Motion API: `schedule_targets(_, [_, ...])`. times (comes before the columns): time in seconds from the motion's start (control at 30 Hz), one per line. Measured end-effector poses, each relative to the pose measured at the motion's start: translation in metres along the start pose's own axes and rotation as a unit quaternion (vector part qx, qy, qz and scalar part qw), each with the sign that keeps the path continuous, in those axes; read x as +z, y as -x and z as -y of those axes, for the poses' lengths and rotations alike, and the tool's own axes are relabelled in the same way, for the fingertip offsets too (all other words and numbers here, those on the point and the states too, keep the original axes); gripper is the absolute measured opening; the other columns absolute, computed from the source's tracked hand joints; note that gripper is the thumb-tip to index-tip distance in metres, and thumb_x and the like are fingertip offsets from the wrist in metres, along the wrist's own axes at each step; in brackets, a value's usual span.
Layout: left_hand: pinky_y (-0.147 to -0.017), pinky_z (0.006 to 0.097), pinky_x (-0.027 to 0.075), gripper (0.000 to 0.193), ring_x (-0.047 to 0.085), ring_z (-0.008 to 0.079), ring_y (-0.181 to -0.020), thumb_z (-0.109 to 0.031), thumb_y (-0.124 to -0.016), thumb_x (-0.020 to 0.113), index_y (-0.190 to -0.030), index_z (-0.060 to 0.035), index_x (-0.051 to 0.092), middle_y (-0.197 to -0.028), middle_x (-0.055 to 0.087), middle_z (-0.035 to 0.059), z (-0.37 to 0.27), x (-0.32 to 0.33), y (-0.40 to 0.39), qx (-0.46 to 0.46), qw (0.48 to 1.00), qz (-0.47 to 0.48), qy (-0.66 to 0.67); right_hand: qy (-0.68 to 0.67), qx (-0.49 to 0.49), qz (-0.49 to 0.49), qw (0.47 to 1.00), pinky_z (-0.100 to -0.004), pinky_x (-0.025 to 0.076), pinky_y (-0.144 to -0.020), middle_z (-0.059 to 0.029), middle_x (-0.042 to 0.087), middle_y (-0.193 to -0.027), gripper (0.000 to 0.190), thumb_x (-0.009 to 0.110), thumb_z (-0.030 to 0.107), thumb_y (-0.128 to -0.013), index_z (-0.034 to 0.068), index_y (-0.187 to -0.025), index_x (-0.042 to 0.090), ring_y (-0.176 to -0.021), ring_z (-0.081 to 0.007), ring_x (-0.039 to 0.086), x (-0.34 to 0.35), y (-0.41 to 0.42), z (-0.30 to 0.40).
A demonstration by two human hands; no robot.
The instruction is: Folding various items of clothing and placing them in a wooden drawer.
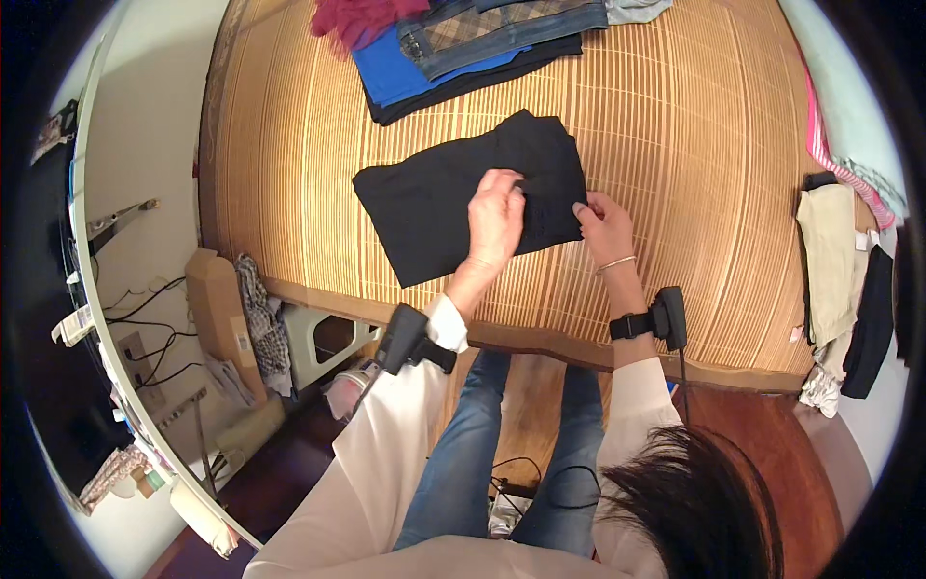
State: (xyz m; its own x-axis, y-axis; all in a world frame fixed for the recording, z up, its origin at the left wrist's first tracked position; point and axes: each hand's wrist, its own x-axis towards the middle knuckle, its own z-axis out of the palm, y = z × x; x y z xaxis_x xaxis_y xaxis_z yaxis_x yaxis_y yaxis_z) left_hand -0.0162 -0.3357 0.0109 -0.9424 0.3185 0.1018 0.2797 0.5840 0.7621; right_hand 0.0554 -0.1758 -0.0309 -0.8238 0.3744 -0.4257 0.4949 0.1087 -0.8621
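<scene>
A folded black garment (434, 210) lies on a slatted bamboo mat (687, 181) in front of me. My left hand (497, 217) is on top of the cloth near its middle, fingers curled; whether it pinches any fabric cannot be told. At the garment's right edge, my right hand (606, 223) holds the black cloth between thumb and fingers. Beyond it lies a pile with a blue cloth (394, 69), denim with a plaid patch (499, 32) and a dark red cloth (365, 22).
Beige trousers (828, 260) and a black garment (868, 326) hang at the mat's right side. A cardboard box (221, 318) and a checked cloth (260, 326) stand beyond the left front corner. Black cables (155, 347) run along the left wall.
</scene>
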Motion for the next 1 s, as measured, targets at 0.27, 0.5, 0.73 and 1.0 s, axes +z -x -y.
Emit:
schedule_targets(0.27, [-0.076,0.0412,0.047,0.031,0.053,0.0309,-0.092,-0.012,-0.077,0.063,-0.107,-0.0075,0.060,-0.100,0.054,0.0119,-0.028,0.005,0.011,0.070,0.983,0.061,-0.156,-0.136,0.033,-0.159,0.977,-0.0276,0.050,-0.056,-0.0080,0.063,-0.075,0.016,0.061,0.010,-0.085,-0.001,-0.097,0.062,-0.064,-0.0138,0.061,-0.003,0.017,0.008])
schedule_targets(0.5, [-0.069,0.0402,0.047,0.025,0.051,0.0308,-0.083,-0.017,-0.074,0.068,-0.098,-0.0105,0.064,-0.091,0.052,0.0087,-0.021,0.011,0.004,0.080,0.971,0.052,-0.220,0.007,0.001,-0.075,0.997,-0.0327,0.049,-0.062,-0.0099,0.061,-0.070,0.016,0.066,0.009,-0.079,0.000,-0.091,0.060,-0.065,-0.0188,0.061,0.013,0.041,0.001])
schedule_targets(0.73, [-0.071,0.0207,0.044,0.010,0.053,0.0054,-0.077,-0.003,-0.088,0.056,-0.096,0.0000,0.062,-0.088,0.061,-0.0003,0.006,-0.020,-0.008,-0.242,0.890,0.035,0.386,-0.098,0.012,-0.034,0.995,-0.0295,0.050,-0.060,-0.0047,0.055,-0.072,0.011,0.063,0.004,-0.081,0.001,-0.084,0.053,-0.066,-0.0133,0.059,0.020,0.038,0.007])
schedule_targets(1.0, [-0.082,0.0248,0.048,0.042,0.060,0.0129,-0.089,0.013,-0.074,0.035,-0.110,0.0036,0.055,-0.103,0.063,0.0080,-0.059,-0.091,-0.012,-0.259,0.865,-0.038,0.427,-0.265,-0.019,-0.023,0.964,-0.0250,0.055,-0.057,-0.0041,0.047,-0.077,0.012,0.046,-0.007,-0.087,0.002,-0.095,0.044,-0.061,-0.0102,0.054,-0.003,0.086,0.102])
